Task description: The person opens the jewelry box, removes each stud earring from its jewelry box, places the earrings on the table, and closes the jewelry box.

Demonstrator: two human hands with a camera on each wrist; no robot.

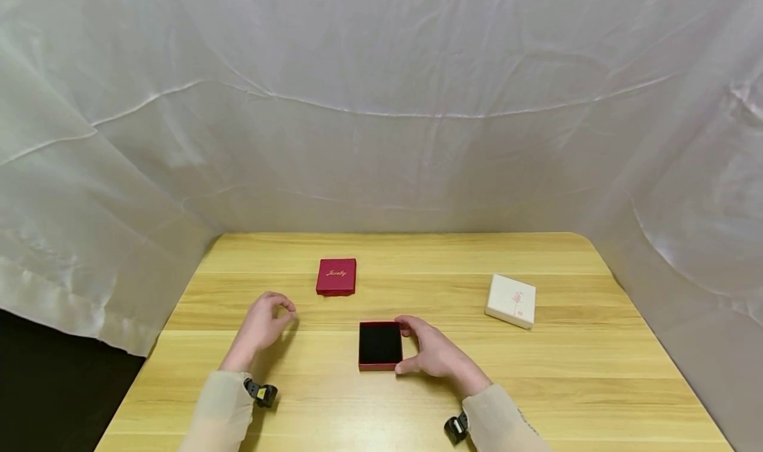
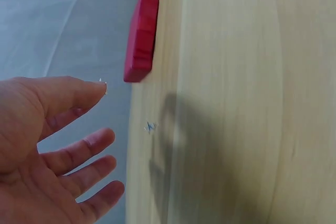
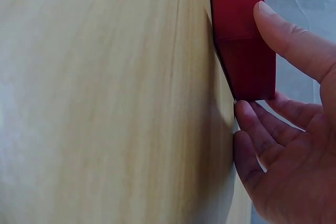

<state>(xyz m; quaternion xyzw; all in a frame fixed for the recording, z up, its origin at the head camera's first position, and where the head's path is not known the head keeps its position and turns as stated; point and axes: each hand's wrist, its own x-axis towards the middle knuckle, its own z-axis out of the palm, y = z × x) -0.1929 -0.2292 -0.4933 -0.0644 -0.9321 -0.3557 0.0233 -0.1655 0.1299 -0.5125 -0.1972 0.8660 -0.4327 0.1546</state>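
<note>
An uncovered red jewelry box [image 1: 380,366] with a black lining sits on the table at the front middle. My right hand [image 1: 435,352] grips its right side, thumb at the near corner and fingers at the far one. The right wrist view shows the thumb against the red box wall [image 3: 247,69]. Off to the box's left, my left hand [image 1: 267,319] hovers over the table with thumb and index finger close together. A tiny glinting piece [image 2: 103,83] shows at the thumb tip. Another small bluish sparkle [image 2: 150,126] appears against the wood.
A red box [image 1: 336,277] with "Jewelry" in gold script lies beyond the left hand. At the right stands a white box [image 1: 511,299] with a pink print. A pale cloth [image 1: 393,173] hangs behind and around the wooden table [image 1: 572,372].
</note>
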